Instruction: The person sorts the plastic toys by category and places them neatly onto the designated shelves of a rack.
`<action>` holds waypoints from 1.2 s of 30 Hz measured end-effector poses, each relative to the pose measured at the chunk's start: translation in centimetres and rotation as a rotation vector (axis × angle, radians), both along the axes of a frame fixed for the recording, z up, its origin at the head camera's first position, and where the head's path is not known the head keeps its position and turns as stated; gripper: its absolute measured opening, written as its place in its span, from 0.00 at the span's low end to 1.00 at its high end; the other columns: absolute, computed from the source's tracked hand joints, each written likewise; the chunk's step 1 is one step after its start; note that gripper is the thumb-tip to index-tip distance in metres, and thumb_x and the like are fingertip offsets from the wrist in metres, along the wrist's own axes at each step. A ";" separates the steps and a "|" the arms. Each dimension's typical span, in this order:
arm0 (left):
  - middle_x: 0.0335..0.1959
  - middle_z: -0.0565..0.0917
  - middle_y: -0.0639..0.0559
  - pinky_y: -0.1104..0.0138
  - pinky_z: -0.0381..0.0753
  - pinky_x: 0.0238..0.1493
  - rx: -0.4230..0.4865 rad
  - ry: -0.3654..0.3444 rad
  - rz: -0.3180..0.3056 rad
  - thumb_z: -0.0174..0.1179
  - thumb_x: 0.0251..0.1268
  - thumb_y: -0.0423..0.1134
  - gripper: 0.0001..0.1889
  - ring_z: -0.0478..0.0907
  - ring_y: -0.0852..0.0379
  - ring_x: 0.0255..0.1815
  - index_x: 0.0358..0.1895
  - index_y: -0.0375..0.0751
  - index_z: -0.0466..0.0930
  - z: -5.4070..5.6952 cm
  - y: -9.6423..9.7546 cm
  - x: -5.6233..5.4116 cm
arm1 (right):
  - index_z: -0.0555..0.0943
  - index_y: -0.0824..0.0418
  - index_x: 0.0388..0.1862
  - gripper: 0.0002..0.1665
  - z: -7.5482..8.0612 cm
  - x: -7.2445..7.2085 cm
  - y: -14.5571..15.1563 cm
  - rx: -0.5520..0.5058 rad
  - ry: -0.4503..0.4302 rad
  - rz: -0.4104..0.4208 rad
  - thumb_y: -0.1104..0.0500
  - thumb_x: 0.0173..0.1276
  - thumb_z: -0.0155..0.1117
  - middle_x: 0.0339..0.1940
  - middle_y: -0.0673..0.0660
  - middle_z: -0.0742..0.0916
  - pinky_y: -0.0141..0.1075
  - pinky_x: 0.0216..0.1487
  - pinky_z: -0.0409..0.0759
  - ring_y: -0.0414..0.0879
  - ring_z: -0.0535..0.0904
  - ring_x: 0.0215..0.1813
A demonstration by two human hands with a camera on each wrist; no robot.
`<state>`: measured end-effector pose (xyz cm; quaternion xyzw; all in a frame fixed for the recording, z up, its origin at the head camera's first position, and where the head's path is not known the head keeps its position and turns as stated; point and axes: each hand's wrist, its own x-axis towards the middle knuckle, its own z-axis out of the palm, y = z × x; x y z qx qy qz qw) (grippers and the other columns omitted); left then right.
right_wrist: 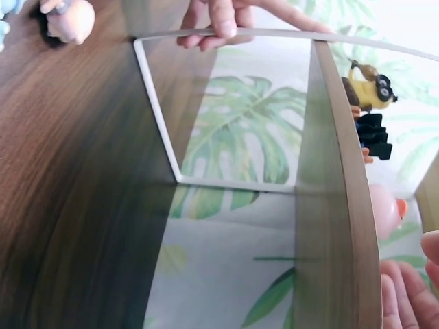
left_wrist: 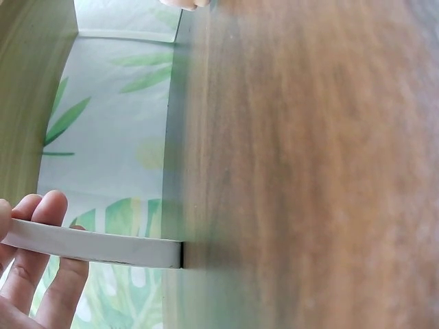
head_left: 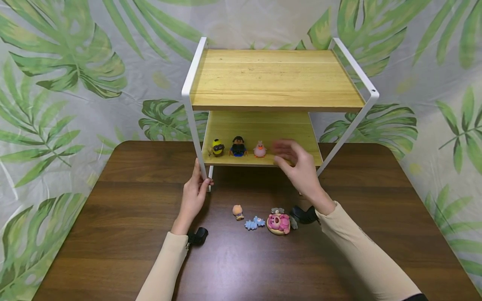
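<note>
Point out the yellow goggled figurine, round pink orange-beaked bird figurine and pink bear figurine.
Yellow goggled figurine (head_left: 217,148): head view, on its face.
Round pink orange-beaked bird figurine (head_left: 260,152): head view, on its belly.
Pink bear figurine (head_left: 276,222): head view, on its face.

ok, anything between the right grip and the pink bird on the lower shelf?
Nothing visible. The right grip is beside the pink bird, with an open gap between them. The dark-haired figure stands on the bird's other side, and the upper shelf is above, not between.
</note>
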<state>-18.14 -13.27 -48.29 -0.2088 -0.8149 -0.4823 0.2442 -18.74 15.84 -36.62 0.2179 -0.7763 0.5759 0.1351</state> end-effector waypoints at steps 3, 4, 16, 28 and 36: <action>0.31 0.78 0.37 0.53 0.83 0.33 0.001 0.008 0.001 0.53 0.66 0.21 0.51 0.82 0.44 0.32 0.75 0.75 0.36 0.0 0.0 0.0 | 0.74 0.74 0.56 0.20 -0.2 0.3 0.4 -0.005 0.019 -0.004 0.75 0.65 0.60 0.53 0.68 0.80 0.33 0.50 0.77 0.58 0.79 0.51; 0.31 0.78 0.38 0.53 0.83 0.33 0.001 0.009 0.002 0.53 0.66 0.21 0.51 0.82 0.44 0.32 0.75 0.75 0.36 0.0 0.0 0.0 | 0.74 0.73 0.56 0.19 -0.2 0.4 0.5 -0.010 0.024 -0.003 0.75 0.65 0.59 0.52 0.67 0.81 0.32 0.50 0.77 0.57 0.79 0.50; 0.31 0.78 0.37 0.53 0.83 0.33 0.003 0.012 0.001 0.53 0.66 0.21 0.51 0.82 0.44 0.31 0.75 0.76 0.36 -0.1 -0.1 -0.1 | 0.77 0.73 0.52 0.16 -0.9 1.7 1.6 -0.054 0.093 0.034 0.76 0.64 0.59 0.46 0.67 0.83 0.30 0.45 0.78 0.49 0.81 0.44; 0.31 0.78 0.37 0.53 0.83 0.33 0.010 0.019 -0.002 0.53 0.66 0.20 0.51 0.82 0.44 0.31 0.75 0.76 0.37 -0.2 0.0 -0.1 | 0.77 0.71 0.52 0.18 -2.7 2.7 2.4 0.016 0.081 0.118 0.78 0.63 0.58 0.43 0.66 0.84 0.32 0.46 0.80 0.49 0.82 0.44; 0.31 0.78 0.37 0.53 0.83 0.33 0.011 0.019 -0.002 0.53 0.66 0.21 0.51 0.82 0.44 0.31 0.75 0.76 0.37 -0.2 0.0 -0.1 | 0.78 0.70 0.50 0.18 -3.7 3.4 2.5 0.104 0.044 0.129 0.79 0.61 0.60 0.42 0.65 0.85 0.31 0.45 0.80 0.54 0.83 0.42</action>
